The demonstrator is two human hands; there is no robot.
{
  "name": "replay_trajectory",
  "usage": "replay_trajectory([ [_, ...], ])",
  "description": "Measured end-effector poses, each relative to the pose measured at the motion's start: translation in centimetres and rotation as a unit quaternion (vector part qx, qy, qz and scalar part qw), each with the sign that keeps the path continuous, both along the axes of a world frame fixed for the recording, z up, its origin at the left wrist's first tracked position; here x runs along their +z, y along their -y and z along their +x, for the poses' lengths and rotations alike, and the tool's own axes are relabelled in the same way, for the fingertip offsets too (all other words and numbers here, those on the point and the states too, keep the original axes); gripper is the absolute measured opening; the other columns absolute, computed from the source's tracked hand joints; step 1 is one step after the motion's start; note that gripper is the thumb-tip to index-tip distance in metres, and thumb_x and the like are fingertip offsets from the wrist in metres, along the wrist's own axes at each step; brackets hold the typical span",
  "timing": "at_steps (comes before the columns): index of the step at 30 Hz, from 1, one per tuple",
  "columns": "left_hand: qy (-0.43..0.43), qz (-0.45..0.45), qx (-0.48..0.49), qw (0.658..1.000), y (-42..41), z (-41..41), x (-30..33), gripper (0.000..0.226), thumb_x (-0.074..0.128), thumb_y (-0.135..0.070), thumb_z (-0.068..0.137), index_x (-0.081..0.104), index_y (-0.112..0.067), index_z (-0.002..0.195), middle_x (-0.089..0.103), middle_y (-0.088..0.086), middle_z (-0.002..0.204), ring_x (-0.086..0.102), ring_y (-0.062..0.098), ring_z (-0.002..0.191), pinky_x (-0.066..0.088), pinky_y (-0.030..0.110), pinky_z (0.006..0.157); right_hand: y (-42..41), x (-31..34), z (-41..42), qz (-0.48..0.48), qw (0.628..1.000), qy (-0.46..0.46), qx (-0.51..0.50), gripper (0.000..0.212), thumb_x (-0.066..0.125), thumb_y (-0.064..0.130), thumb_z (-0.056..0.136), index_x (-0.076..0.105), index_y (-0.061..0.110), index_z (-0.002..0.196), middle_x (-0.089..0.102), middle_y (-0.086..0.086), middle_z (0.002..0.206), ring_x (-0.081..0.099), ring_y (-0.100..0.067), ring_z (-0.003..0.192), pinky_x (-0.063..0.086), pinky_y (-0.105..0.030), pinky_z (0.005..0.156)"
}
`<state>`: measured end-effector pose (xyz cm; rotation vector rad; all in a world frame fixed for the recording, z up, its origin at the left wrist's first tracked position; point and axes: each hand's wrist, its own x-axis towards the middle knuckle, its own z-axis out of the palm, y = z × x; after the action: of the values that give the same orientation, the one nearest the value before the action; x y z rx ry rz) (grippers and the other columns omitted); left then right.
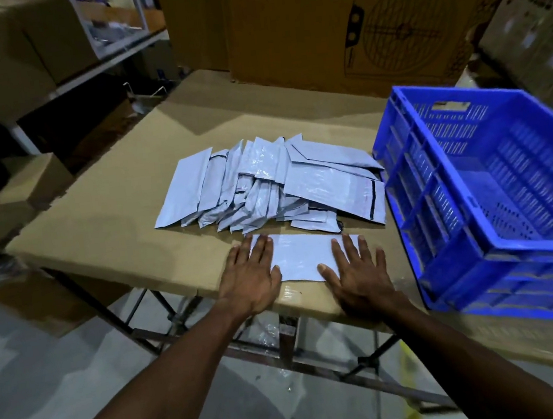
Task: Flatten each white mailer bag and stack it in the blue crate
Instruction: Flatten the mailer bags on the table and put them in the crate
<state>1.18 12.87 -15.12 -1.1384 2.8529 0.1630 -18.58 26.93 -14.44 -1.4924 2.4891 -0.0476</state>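
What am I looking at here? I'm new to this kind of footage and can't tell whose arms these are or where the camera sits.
There is no machine here: these are a person's two bare arms. The single picture comes from a wide-angle camera worn on that person's head, looking forward and down, so the arms reach in from the bottom.

The table is covered in brown cardboard. Near its front edge lies one white mailer bag. The left hand and right hand lie flat on its two ends with fingers straight, pressing it down; neither hand grips anything.

Behind it is a loose pile of mailer bags still to be done. On the right stands the blue crate, where no bag shows. Cardboard boxes and shelves fill the background.
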Motion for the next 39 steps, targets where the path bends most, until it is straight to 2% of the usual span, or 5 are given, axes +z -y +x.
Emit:
replay_trajectory([
  [7,0.008,-0.019,0.006,1.000,-0.1,-0.2,-0.1,0.082,-0.007,-0.051,0.088,0.004,-0.016,0.162,0.001,0.000,0.170,-0.005,0.024,0.156,0.002,0.045,0.125,4.7,0.9,4.6,-0.057,0.988,0.005,0.142,0.079,-0.009,0.062,0.093,0.011,0.020,0.158,0.010,0.003,0.165,-0.003,-0.016,0.152,-0.007,-0.054,0.120],
  [14,0.010,-0.001,-0.003,1.000,0.2,0.0,-0.2,0.072,0.008,-0.050,0.099,-0.003,-0.018,0.162,-0.005,-0.001,0.170,-0.012,0.026,0.155,0.001,0.047,0.125,2.1,-0.6,0.3,-0.039,0.996,-0.011,0.085,0.072,0.002,0.072,0.092,0.001,0.038,0.156,-0.003,0.009,0.165,-0.006,-0.018,0.152,-0.002,-0.048,0.122],
  [22,0.008,-0.009,0.001,1.000,-0.1,-0.4,-0.2,0.073,0.006,-0.049,0.095,0.000,-0.020,0.162,-0.002,-0.001,0.170,-0.009,0.028,0.155,0.001,0.050,0.125,0.3,0.7,1.4,-0.058,0.994,-0.081,0.036,0.089,0.002,0.073,0.092,0.018,0.014,0.156,0.010,-0.015,0.163,0.006,-0.031,0.152,-0.004,-0.059,0.117],
  [33,0.014,0.005,-0.026,1.000,0.7,0.1,-0.2,0.071,0.005,-0.052,0.096,-0.005,-0.027,0.162,-0.010,-0.004,0.169,-0.011,0.026,0.155,-0.002,0.051,0.124,0.7,0.4,-1.5,0.045,0.995,0.035,0.080,0.104,0.019,0.094,0.074,-0.012,0.036,0.155,-0.026,0.007,0.160,-0.022,-0.015,0.148,-0.016,-0.054,0.116],
  [39,0.011,0.008,-0.054,0.998,1.7,0.2,-0.4,0.076,-0.004,-0.058,0.090,-0.005,-0.029,0.161,-0.009,-0.006,0.169,-0.010,0.024,0.155,-0.002,0.054,0.123,-0.5,0.2,-1.5,-0.155,0.966,0.050,0.202,0.040,0.050,0.050,0.097,0.050,0.030,0.131,0.030,0.002,0.159,0.020,-0.020,0.149,0.025,-0.052,0.116],
])
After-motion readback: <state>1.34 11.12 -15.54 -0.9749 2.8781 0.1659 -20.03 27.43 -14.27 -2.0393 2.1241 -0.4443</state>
